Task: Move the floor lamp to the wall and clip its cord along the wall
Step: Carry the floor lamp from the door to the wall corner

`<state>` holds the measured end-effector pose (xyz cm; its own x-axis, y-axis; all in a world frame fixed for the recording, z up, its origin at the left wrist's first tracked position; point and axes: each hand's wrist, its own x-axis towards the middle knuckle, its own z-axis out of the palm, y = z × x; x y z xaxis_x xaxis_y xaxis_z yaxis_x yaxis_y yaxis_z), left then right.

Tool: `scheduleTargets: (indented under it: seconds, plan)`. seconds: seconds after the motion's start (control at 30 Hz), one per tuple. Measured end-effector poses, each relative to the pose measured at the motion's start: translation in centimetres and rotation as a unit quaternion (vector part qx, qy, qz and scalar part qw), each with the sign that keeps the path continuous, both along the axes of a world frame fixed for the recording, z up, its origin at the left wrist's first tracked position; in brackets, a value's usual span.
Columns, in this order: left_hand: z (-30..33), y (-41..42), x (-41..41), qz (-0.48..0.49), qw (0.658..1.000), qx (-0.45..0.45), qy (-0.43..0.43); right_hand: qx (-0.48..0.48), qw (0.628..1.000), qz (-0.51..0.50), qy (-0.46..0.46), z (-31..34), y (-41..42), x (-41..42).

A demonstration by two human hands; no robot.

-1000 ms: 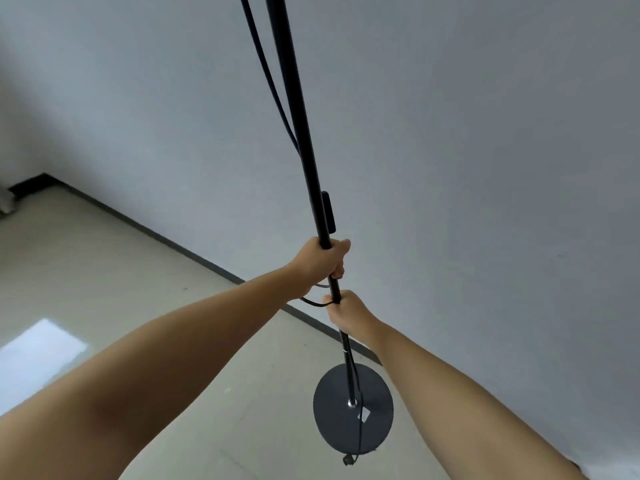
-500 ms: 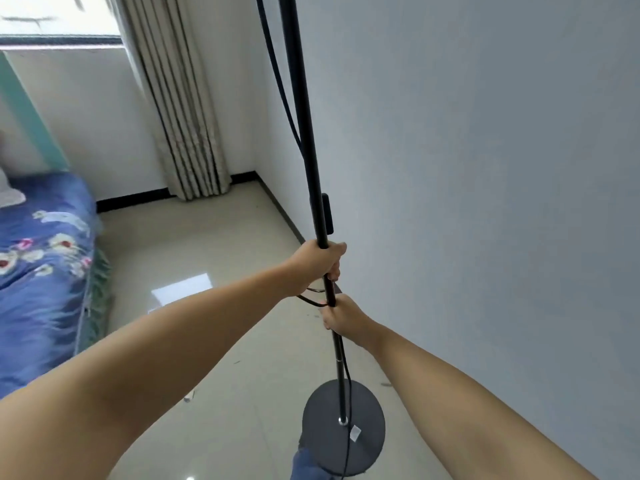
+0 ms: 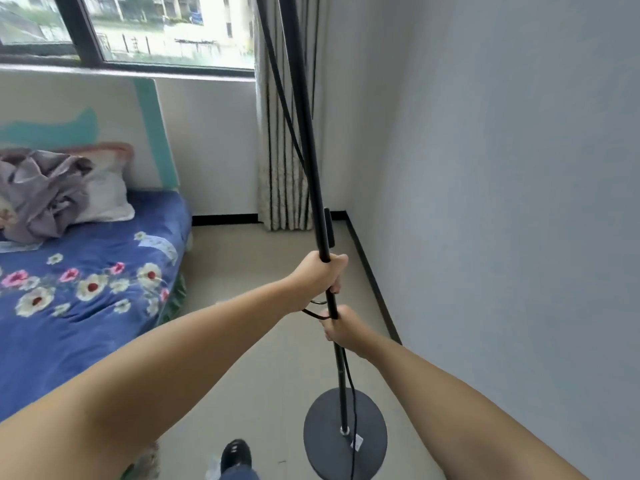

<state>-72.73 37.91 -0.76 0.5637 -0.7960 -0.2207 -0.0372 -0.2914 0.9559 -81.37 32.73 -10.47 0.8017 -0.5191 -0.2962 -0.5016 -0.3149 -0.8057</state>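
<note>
Both hands grip the black floor lamp (image 3: 313,188) pole, left hand (image 3: 317,276) above right hand (image 3: 341,329). Its round base (image 3: 323,441) is near the right wall (image 3: 502,202); the cord (image 3: 351,382) hangs along the pole.

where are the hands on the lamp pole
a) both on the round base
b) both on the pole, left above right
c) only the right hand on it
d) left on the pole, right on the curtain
b: the left hand wraps the lamp pole just above the right hand, both closed around it, well above the round base.
</note>
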Motion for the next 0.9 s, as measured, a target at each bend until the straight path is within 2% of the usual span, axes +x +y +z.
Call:
scheduleTargets:
  seconds: [0.2, 0.43, 0.63, 0.83, 0.9]
  plan:
    - [0.2, -6.8, 15.6, 0.005, 1.000, -0.008, -0.016, 0.001, 1.000, 0.000, -0.005, 0.7, -7.1, 15.6]
    - [2.3, -18.0, 31.5, -0.032, 0.998, -0.028, -0.042, 0.008, 0.999, -0.034, -0.035, 2.7, -17.9, 31.6]
    - [1.1, -29.0, 42.1, -0.052, 0.997, -0.025, -0.060, 0.005, 0.998, -0.028, -0.063, 0.8, -28.7, 42.2]
    - [0.8, -40.6, 52.1, -0.059, 0.996, -0.010, -0.059, 0.073, 0.994, -0.062, -0.052, 0.7, -39.8, 52.7]
    - [0.8, -44.3, 55.1, -0.078, 0.994, -0.003, -0.073, 0.056, 0.995, -0.068, -0.043, 0.6, -43.4, 55.6]
